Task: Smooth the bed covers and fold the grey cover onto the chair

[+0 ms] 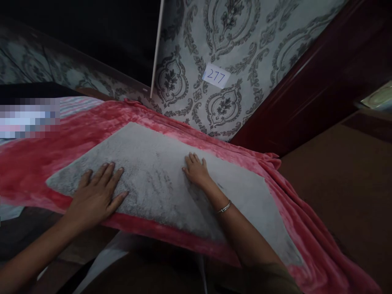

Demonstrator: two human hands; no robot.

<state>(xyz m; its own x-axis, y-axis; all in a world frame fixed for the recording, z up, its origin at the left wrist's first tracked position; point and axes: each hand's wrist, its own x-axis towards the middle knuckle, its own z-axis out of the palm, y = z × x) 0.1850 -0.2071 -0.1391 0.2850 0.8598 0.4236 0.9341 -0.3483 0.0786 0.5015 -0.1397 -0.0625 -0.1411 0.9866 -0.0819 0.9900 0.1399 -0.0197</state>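
Note:
A grey plush cloth lies spread out, mostly flat, on a red fleece blanket. My left hand rests on the cloth's near left part, palm down with fingers spread. Further to the right, my right hand lies flat on the same cloth, its fingers a little apart; a thin metal bangle is on that wrist. Neither hand grips anything. Darker brushed streaks show in the cloth's pile between the two hands.
A large dark screen stands at the back left, before patterned wallpaper. A paper marked 277 is stuck there. On the right is a dark red glossy wooden panel. The blanket hangs in folds at the right. A blurred-out patch covers something at the left.

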